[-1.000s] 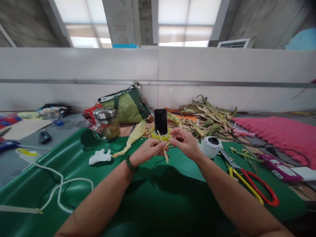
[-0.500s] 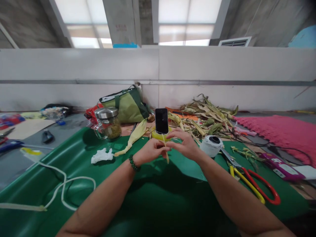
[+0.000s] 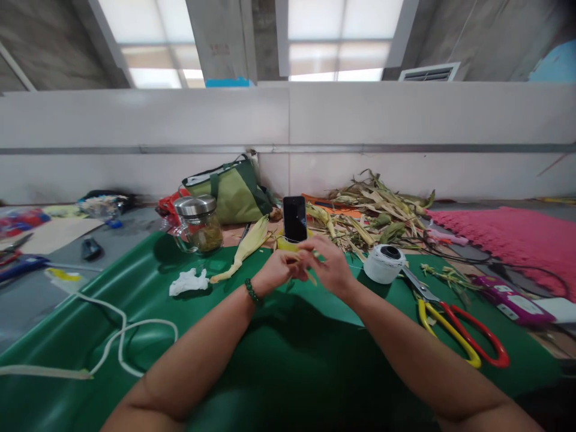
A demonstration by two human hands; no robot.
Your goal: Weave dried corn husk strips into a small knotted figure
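My left hand [image 3: 279, 270], with a green bead bracelet at its wrist, is closed in a pinch on a narrow pale strip of corn husk [image 3: 311, 278]. The strip's lower end pokes out below the fingers. My right hand [image 3: 330, 267] meets the left fingertips, its fingers bent and closed around a fine white thread by the strip. Part of this thread shows between the right hand and a white thread spool [image 3: 384, 264] standing to its right. Fingers hide most of the strip. Just behind the hands, a phone [image 3: 295, 219] leans upright on a yellow holder.
A corn husk bundle [image 3: 247, 247], crumpled white tissue [image 3: 189, 282] and glass jar [image 3: 198, 225] lie to the left on a green mat [image 3: 288, 372]. Big red-and-yellow scissors [image 3: 450, 324] rest at right. Dried husks [image 3: 378, 207] pile up behind. A white cord [image 3: 119, 336] loops at left.
My right hand has shifted slightly left and its fingers have curled in over the left fingertips. The strip, upright before, now slants and is more covered. The view has shifted slightly.
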